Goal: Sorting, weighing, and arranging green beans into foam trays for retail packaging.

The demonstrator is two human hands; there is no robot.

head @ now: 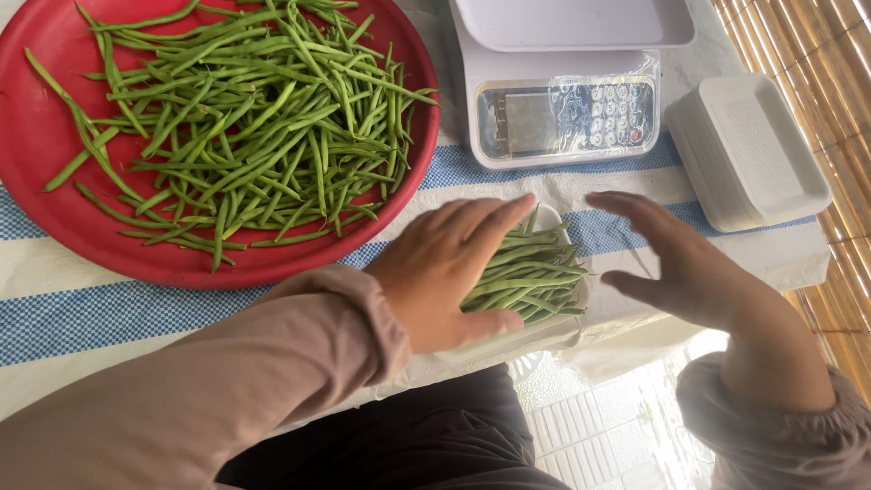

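Both hands lay open: left hand point(445, 272) pressed green beans point(531, 272) in a white foam tray point(553, 334) overhanging the desk point(82, 308); right hand point(676, 263) hovered beside; it could tip.

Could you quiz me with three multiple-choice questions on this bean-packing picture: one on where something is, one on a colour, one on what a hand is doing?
1. Where is the weighing scale?
A. Between the round tray and the stack of white foam trays
B. Left of the round tray
C. On the floor

2. What colour is the round tray under the loose green beans?
A. Blue
B. Red
C. White

3. What is the left hand doing?
A. Pressing the scale's keys
B. Hanging off the table
C. Resting on the small tray of beans

Answers:
1 A: it sits right of the red tray and left of the stack of foam trays.
2 B: its rim is plainly red.
3 C: the palm lies on the beans, while the right hand hovers open beside them.
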